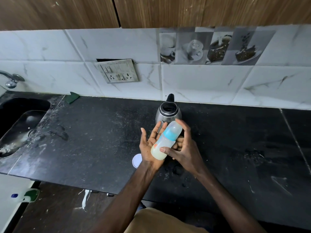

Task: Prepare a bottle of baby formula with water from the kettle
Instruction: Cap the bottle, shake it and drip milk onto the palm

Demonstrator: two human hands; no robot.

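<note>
A clear baby bottle (165, 140) with a blue collar and a translucent cap lies tilted between my two palms, its base toward me and holding pale milky liquid. My left hand (149, 145) presses flat against its left side, fingers spread. My right hand (183, 147) presses against its right side, thumb across the lower body. Just behind the hands stands a steel kettle (168, 112) with a black lid and handle, upright on the black counter (94, 142).
A white round lid (136, 160) lies on the counter by my left wrist. A sink (18, 125) and tap (11, 79) are at the far left, with a green scrubber (72, 97) near the wall. A switch socket (118, 71) sits on the tiled wall.
</note>
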